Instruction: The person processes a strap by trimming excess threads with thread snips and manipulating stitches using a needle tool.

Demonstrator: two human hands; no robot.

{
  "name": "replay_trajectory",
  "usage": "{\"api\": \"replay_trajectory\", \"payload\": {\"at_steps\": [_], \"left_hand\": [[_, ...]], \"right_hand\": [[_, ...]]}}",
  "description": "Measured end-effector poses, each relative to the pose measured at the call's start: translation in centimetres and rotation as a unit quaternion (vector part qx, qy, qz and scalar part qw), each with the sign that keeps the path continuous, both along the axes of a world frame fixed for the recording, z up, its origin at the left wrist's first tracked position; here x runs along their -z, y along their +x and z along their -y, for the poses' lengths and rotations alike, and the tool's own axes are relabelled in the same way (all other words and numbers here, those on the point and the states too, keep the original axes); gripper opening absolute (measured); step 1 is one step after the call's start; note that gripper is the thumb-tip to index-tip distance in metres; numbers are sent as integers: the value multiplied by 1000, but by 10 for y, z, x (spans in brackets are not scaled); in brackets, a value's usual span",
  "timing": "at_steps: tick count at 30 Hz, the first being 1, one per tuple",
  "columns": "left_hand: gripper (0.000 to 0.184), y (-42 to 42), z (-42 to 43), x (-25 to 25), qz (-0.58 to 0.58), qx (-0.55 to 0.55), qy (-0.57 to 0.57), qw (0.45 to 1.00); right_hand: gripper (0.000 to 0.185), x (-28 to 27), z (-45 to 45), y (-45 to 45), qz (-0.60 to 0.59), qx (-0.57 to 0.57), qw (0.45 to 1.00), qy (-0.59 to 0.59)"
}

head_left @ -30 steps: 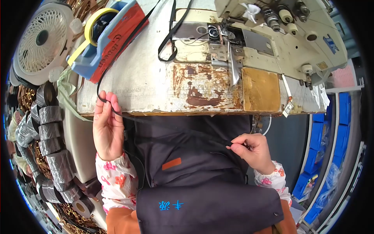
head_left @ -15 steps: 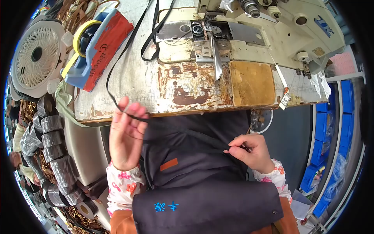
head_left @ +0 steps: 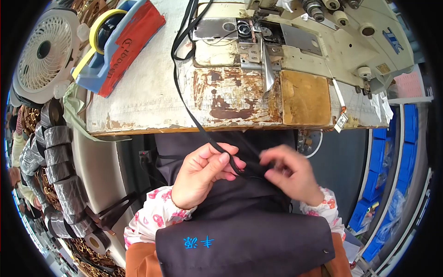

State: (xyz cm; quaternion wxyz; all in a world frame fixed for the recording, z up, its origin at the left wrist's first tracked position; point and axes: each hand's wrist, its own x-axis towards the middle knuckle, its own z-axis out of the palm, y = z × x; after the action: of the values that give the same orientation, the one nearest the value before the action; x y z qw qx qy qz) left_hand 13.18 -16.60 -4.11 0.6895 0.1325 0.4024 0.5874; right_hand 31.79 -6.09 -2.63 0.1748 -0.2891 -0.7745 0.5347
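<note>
A narrow black strap [head_left: 196, 121] runs down from the sewing machine table [head_left: 152, 111], over its front edge, to my left hand [head_left: 203, 171]. That hand has the strap pinched between thumb and fingers, and a short length lies across the fingers. My right hand [head_left: 293, 173] hovers to the right over the dark apron [head_left: 230, 203], its fingers curled and smeared by motion. Whether it holds any of the strap does not show. Farther up the table, the strap lies in a loop left of the sewing machine [head_left: 341, 51].
A blue tape dispenser [head_left: 110, 62] with yellow tape and a white fan [head_left: 46, 53] stand at the left. Wrapped black rolls [head_left: 71, 201] hang below them. A metal guide [head_left: 266, 69] juts from the machine toward me. Blue bins [head_left: 374, 168] line the right side.
My left hand has moved right, closing from a loose open palm to a pinch on the strap. My right hand's pinch has loosened into a blur. The view has shifted slightly.
</note>
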Motion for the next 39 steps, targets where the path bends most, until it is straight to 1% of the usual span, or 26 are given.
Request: {"api": "replay_trajectory", "payload": {"at_steps": [2,4,6,8,10,12,15,16,18,19,20,21,22,24,25,26,28,29,31,32,33,35,36,38,39], "left_hand": [[20,0,-1,0,-2,-9,-3,1000],[19,-1,0,-1,-4,-15,-3,1000],[20,0,-1,-2,-8,-32,-20,999],[22,2,-2,-4,-10,-36,-13,999],[23,4,-3,-5,-14,-41,-13,999],[24,2,-3,-5,-11,-26,-9,1000],[24,0,-3,-1,17,-1,10,1000],[24,2,-3,-2,14,-6,5,1000],[22,4,-6,-4,85,-13,-25,996],[22,3,-6,-2,126,-5,-20,992],[22,2,-6,-3,126,-8,-20,992],[22,3,-6,-4,158,-4,-21,987],[21,3,-6,-5,190,1,-22,982],[21,4,-5,-8,197,3,-21,980],[21,4,-6,-9,204,8,-19,979],[21,4,-6,-9,192,15,-14,981],[21,5,-7,-8,190,14,-2,982],[21,4,-6,-7,184,18,0,983],[21,4,-7,-8,180,26,8,983],[21,4,-8,-10,172,21,10,985],[22,3,-9,-12,201,16,-1,980],[22,3,-10,-12,206,22,-3,978],[23,4,-10,-11,209,16,-12,978],[23,6,-11,-10,209,7,-22,978],[23,7,-12,-8,221,14,-20,975]], "right_hand": [[32,-8,-17,-3,5,72,993,97],[30,-13,-38,-7,36,144,963,226],[28,-3,-69,-11,59,175,900,395],[26,4,-89,-14,79,189,892,404],[23,7,-99,-16,151,154,814,539],[21,5,-99,-13,156,152,821,528],[22,-1,-110,5,120,219,815,523],[22,-3,-115,13,155,233,793,541],[23,2,-129,29,208,233,778,546],[23,4,-134,36,205,232,780,545],[22,6,-138,41,231,229,790,520],[21,8,-140,43,257,226,798,496],[21,11,-141,43,258,225,797,497],[19,16,-147,48,219,219,829,465],[17,20,-150,49,195,227,831,469],[17,20,-151,50,207,237,821,476],[16,18,-153,53,181,243,837,455],[16,17,-153,55,189,253,829,462],[15,13,-154,58,135,272,855,420],[15,8,-154,61,139,281,848,427],[15,3,-152,66,113,299,858,401],[16,-11,-140,65,69,331,876,345],[16,-19,-132,59,68,329,876,346],[17,-24,-116,45,82,226,896,373],[20,-18,-111,36,66,184,900,391]]}}
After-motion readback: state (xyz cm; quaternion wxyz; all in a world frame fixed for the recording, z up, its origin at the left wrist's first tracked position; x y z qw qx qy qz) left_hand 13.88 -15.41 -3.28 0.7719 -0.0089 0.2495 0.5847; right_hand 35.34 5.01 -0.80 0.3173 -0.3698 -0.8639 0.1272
